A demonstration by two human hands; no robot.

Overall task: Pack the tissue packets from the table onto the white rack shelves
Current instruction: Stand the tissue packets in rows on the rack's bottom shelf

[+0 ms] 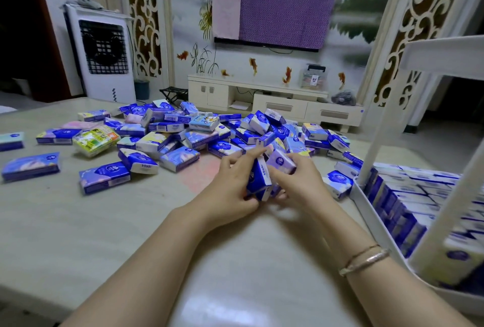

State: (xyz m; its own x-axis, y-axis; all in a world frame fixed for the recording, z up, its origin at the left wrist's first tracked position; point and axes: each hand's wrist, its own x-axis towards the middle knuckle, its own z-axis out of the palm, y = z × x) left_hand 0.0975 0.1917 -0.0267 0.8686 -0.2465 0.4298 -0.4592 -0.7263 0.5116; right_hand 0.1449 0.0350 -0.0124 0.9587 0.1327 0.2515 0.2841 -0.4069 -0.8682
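Several blue and white tissue packets point(167, 127) lie in a loose heap across the far half of the table point(131, 221). My left hand point(230, 185) and my right hand point(301, 182) together grip a small stack of packets point(262, 177) on edge, just above the table near its middle. The white rack point(377, 127) stands at the right, its lower shelf point(372, 219) filled with rows of upright packets point(408, 195). An upper shelf point(445, 56) juts in at the right edge.
A yellow-green packet point(94, 140) lies at the left of the heap. Behind the table are a white TV cabinet point(275, 101), a covered wall screen point(275, 6) and a white air cooler point(102, 56). A bracelet sits on my right wrist point(364, 261).
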